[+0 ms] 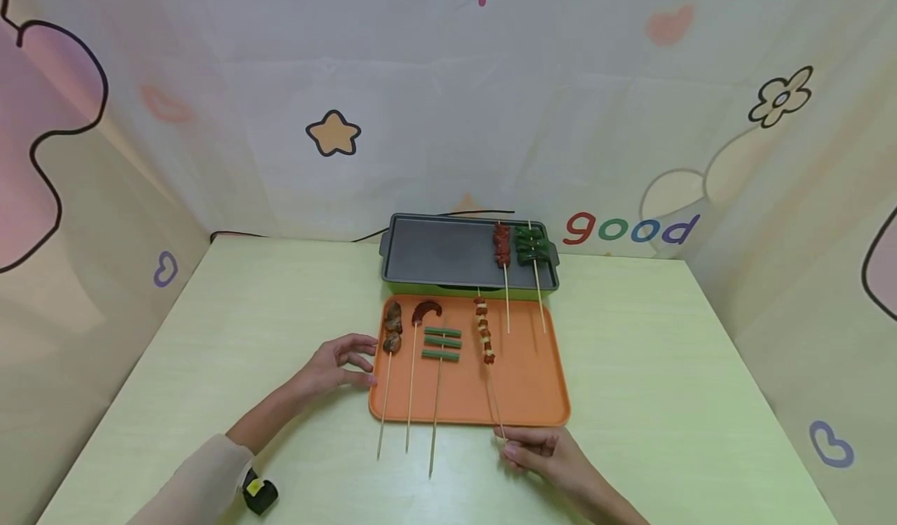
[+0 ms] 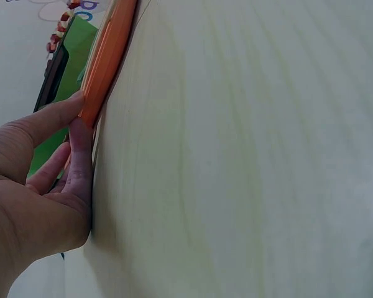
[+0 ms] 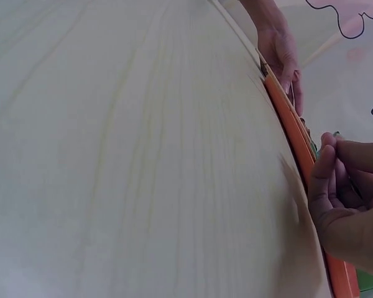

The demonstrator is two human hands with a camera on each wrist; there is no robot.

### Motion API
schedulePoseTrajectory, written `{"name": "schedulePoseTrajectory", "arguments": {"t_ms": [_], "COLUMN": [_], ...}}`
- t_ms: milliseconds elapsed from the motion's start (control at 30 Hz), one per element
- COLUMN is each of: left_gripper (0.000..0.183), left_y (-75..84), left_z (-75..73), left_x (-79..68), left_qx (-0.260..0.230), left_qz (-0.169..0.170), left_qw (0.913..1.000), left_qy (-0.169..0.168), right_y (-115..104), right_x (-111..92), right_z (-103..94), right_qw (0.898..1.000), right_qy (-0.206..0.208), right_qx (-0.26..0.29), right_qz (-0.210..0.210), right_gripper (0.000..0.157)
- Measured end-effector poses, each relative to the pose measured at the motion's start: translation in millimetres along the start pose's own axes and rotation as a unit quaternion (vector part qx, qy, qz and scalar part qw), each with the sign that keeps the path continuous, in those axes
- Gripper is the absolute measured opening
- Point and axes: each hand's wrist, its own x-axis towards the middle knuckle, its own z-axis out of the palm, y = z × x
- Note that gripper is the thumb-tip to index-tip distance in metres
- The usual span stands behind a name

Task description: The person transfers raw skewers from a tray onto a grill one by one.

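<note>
My right hand (image 1: 543, 459) pinches the lower end of a skewer (image 1: 484, 330) with red-brown and pale pieces, its top rising past the tray's back edge. In the right wrist view the right thumb and forefinger (image 3: 326, 149) meet at their tips. At the left rim of the orange tray (image 1: 525, 392) is my left hand (image 1: 336, 365), fingers spread and touching the edge. On the tray lie a brown mushroom-like skewer (image 1: 392, 326), a curled dark red skewer (image 1: 425, 311) and a green-bean-like skewer (image 1: 441, 343), their sticks jutting past the front edge.
Behind the tray stands a dark grill pan (image 1: 448, 252) on a green base. A red meat skewer (image 1: 501, 244) and a green pepper-like skewer (image 1: 531, 244) lie at its right, sticks reaching over the tray. A small black object (image 1: 259, 494) is near the left sleeve.
</note>
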Motion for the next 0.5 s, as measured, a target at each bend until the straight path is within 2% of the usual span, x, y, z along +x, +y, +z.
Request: {"name": "schedulePoseTrajectory", "arguments": {"t_ms": [233, 500], "left_gripper": [0.060, 0.060], "left_y": [-1.6, -1.8], "left_z": [0.4, -0.9], "left_x": [-0.2, 0.2], "left_qx": [0.003, 0.010], "left_qz": [-0.006, -0.011], "left_qw": [1.0000, 0.9999], "left_qy": [0.005, 0.007], "right_y": [-3.8, -10.0], "right_x": [5.2, 24.8], "right_z": [2.7, 13.1], "right_qw": [0.999, 0.995], "right_qy": [0.015, 0.037], "right_qx": [-0.029, -0.040], "right_qz": [-0.014, -0.082], "right_gripper": [0.049, 0.046]}}
